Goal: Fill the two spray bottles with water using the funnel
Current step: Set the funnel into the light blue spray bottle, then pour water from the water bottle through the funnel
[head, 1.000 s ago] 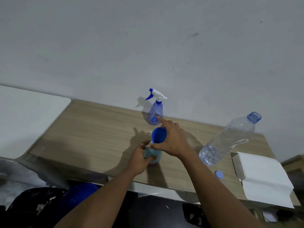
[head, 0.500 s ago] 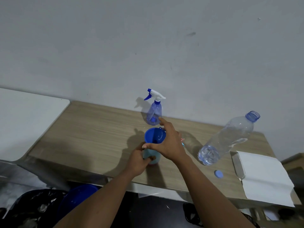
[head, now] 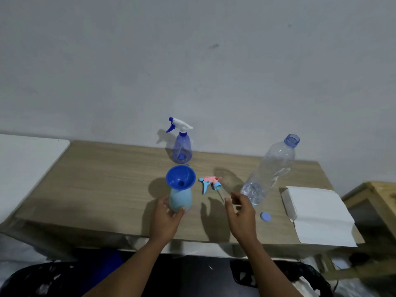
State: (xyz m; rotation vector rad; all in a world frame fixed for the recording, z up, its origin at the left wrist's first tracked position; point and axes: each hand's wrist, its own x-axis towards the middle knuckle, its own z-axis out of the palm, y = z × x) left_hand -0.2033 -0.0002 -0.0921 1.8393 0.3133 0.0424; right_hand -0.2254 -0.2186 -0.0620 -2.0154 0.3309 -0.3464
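The left hand (head: 166,219) holds the light blue spray bottle (head: 180,199) on the desk (head: 107,179) to keep it steady under the funnel (head: 181,179) in its neck, while the right hand (head: 242,213), loose and empty, is close to the water bottle (head: 270,170), likely to pour.

Left hand (head: 166,215) grips light-blue bottle (head: 180,199) bearing funnel (head: 180,178).

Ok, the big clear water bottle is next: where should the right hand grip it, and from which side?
Grip the water bottle round its wide mid-body, coming from its near left, where the right hand hovers open by its base. It stands uncapped, neck up, so a side wrap should keep it upright and steer the pour into the funnel on the spray bottle.
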